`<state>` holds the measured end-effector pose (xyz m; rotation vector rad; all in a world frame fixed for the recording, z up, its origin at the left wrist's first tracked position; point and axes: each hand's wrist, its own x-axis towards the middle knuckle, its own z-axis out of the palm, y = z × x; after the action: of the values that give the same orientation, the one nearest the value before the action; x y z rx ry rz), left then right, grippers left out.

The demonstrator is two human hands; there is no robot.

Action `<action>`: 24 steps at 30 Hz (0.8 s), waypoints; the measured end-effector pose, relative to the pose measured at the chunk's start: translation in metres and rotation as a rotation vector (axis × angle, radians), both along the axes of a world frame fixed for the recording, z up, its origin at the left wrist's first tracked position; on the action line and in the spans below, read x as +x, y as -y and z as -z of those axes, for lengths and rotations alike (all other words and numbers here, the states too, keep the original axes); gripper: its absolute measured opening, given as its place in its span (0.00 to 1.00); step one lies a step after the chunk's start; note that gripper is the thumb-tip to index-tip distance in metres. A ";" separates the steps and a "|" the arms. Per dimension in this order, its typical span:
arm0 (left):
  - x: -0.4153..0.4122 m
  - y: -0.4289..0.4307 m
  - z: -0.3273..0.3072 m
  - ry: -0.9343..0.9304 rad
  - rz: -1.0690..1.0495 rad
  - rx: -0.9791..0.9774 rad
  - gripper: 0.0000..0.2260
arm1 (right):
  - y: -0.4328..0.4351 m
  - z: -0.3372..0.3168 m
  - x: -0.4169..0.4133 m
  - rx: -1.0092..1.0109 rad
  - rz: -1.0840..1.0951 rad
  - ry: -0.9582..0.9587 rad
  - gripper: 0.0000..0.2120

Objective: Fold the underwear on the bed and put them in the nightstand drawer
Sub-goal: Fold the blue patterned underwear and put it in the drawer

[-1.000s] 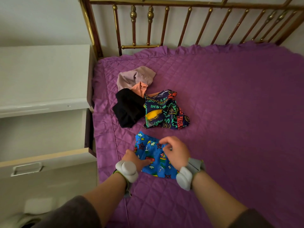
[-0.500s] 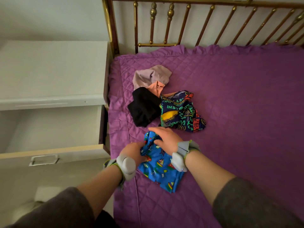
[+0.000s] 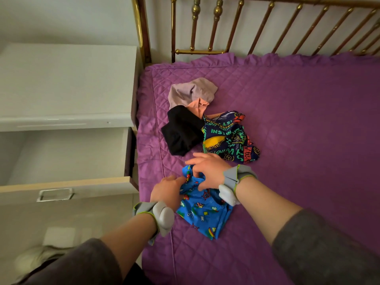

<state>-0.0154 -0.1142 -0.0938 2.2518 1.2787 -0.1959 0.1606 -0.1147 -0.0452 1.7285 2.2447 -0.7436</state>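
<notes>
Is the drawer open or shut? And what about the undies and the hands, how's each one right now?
nightstand drawer: pulled open.
blue underwear: half bunched, held by both hands.
black underwear: crumpled, unfolded.
navy printed underwear: crumpled, unfolded.
pink underwear: crumpled, unfolded.
left hand: gripping blue underwear.
right hand: pinching blue underwear.

A brass-railed headboard (image 3: 199, 52) stands against a pale wall (image 3: 61, 17) (soft, even light), above a purple quilted bedcover (image 3: 308, 120).
</notes>
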 end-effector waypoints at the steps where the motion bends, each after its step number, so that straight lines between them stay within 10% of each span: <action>1: -0.001 0.000 0.001 0.003 0.003 0.004 0.20 | -0.001 0.000 -0.002 0.009 -0.019 0.029 0.12; 8: -0.002 0.000 0.003 0.031 -0.007 0.017 0.18 | -0.008 0.006 -0.010 0.101 -0.095 0.160 0.41; 24: -0.014 0.021 0.007 0.118 -0.107 0.042 0.14 | 0.000 0.024 -0.021 0.260 -0.145 0.248 0.11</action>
<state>-0.0293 -0.1355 -0.1011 2.1880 1.3473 0.0032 0.1394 -0.1150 -0.0687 1.6337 2.3386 -0.1997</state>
